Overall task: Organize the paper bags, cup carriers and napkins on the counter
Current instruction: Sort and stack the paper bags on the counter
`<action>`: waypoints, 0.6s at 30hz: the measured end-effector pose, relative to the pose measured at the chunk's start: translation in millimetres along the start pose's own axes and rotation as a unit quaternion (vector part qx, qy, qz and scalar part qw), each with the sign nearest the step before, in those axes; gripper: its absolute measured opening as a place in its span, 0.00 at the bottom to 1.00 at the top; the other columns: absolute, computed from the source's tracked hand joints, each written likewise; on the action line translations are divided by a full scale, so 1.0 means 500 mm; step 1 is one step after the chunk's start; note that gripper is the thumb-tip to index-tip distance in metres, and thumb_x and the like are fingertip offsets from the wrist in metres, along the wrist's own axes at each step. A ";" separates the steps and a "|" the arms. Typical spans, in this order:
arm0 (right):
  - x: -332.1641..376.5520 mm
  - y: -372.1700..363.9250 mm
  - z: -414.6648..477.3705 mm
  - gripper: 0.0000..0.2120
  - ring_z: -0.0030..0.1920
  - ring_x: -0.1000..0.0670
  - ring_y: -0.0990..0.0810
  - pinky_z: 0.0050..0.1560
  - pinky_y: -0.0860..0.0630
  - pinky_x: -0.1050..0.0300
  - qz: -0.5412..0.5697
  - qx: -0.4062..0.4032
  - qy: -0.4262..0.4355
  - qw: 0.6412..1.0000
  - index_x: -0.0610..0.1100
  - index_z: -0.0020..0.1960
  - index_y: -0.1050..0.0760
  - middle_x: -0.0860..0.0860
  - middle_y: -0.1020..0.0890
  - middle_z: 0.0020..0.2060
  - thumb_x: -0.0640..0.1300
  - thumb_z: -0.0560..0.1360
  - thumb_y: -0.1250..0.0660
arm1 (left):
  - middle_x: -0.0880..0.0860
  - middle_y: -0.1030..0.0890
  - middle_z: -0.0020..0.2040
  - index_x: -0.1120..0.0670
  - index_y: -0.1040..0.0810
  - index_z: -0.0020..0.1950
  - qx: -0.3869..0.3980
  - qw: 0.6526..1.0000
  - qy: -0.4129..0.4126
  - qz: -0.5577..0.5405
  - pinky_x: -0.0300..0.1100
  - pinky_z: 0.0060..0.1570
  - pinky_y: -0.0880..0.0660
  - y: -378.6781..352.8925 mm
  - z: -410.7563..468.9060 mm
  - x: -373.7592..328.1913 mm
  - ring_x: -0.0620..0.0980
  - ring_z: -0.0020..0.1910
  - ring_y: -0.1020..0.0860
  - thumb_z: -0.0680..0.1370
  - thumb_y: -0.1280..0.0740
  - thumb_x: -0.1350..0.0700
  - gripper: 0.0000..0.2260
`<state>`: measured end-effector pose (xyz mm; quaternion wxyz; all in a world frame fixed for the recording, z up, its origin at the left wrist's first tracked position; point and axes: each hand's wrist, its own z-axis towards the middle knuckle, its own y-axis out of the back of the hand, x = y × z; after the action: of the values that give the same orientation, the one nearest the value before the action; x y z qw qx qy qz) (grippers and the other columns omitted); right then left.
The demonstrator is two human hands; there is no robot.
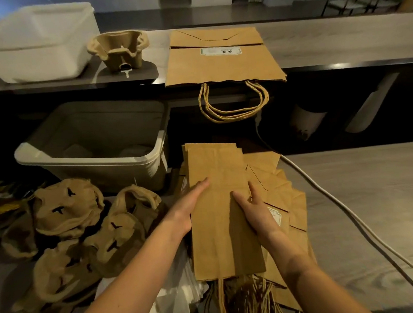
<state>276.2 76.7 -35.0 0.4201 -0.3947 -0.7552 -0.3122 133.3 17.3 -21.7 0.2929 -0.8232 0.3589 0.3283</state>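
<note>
head | paper bags (218, 229) | brown, flat, fanned stack | twine handles nearest

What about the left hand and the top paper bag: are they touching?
Touching. In the head view the left hand lays its fingers flat on the left edge of the top paper bag.
</note>
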 end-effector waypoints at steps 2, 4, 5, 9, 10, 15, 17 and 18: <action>0.003 -0.006 -0.006 0.26 0.57 0.46 0.23 0.59 0.25 0.48 0.059 0.020 -0.036 0.997 0.47 0.70 0.35 0.47 0.23 0.60 0.52 0.76 0.34 | 0.54 0.22 0.55 0.49 0.33 0.67 -0.049 0.998 -0.030 0.000 0.50 0.52 0.25 0.002 0.004 0.006 0.54 0.52 0.23 0.73 0.30 0.50 0.24; 0.003 -0.006 -0.004 0.22 0.51 0.48 0.20 0.54 0.22 0.50 0.082 0.028 -0.026 0.996 0.45 0.66 0.30 0.49 0.20 0.51 0.49 0.74 0.31 | 0.53 0.24 0.59 0.46 0.38 0.72 -0.085 0.993 -0.079 0.019 0.51 0.54 0.26 0.003 0.011 0.011 0.54 0.54 0.24 0.73 0.29 0.51 0.30; 0.005 -0.007 -0.004 0.20 0.49 0.49 0.19 0.51 0.21 0.51 0.088 0.028 -0.014 0.996 0.45 0.64 0.29 0.50 0.19 0.49 0.47 0.74 0.31 | 0.52 0.26 0.61 0.45 0.40 0.73 -0.094 0.990 -0.100 0.033 0.52 0.55 0.26 0.002 0.012 0.013 0.54 0.56 0.25 0.74 0.30 0.51 0.31; 0.005 -0.002 0.002 0.16 0.47 0.49 0.18 0.42 0.21 0.57 0.129 0.021 0.006 0.991 0.48 0.61 0.28 0.49 0.18 0.49 0.44 0.74 0.31 | 0.54 0.28 0.64 0.47 0.44 0.74 -0.100 0.986 -0.102 0.091 0.53 0.59 0.27 -0.004 0.019 0.013 0.55 0.60 0.27 0.72 0.29 0.50 0.35; 0.004 0.000 0.004 0.17 0.47 0.48 0.18 0.43 0.21 0.56 0.142 0.020 0.007 0.990 0.48 0.62 0.28 0.48 0.18 0.49 0.44 0.74 0.31 | 0.54 0.27 0.63 0.48 0.42 0.73 -0.092 0.988 -0.081 0.094 0.52 0.57 0.26 -0.005 0.016 0.011 0.55 0.58 0.26 0.72 0.28 0.50 0.34; 0.006 0.024 0.011 0.15 0.52 0.48 0.19 0.48 0.22 0.55 0.136 0.051 -0.021 0.989 0.47 0.61 0.27 0.48 0.18 0.52 0.53 0.78 0.39 | 0.53 0.23 0.55 0.52 0.32 0.67 -0.048 0.994 -0.046 0.084 0.45 0.49 0.27 -0.003 0.000 0.017 0.50 0.49 0.24 0.73 0.30 0.51 0.24; 0.006 0.054 0.016 0.16 0.49 0.50 0.21 0.46 0.26 0.58 0.100 0.020 0.007 0.995 0.45 0.57 0.24 0.49 0.19 0.48 0.54 0.80 0.44 | 0.51 0.24 0.54 0.51 0.33 0.68 -0.046 0.994 -0.069 0.072 0.44 0.47 0.26 0.008 0.001 0.009 0.49 0.49 0.24 0.74 0.30 0.52 0.24; -0.002 0.076 0.022 0.15 0.46 0.52 0.22 0.43 0.28 0.60 0.063 -0.019 0.029 0.997 0.45 0.57 0.24 0.50 0.19 0.46 0.52 0.80 0.43 | 0.51 0.24 0.53 0.51 0.34 0.67 -0.047 0.994 -0.077 0.055 0.42 0.43 0.26 0.015 0.000 0.002 0.48 0.48 0.24 0.74 0.31 0.53 0.23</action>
<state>304.8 103.7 -35.6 0.4534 -0.4397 -0.7103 -0.3108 127.7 12.6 -24.2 0.2620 -0.7871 0.3642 0.4234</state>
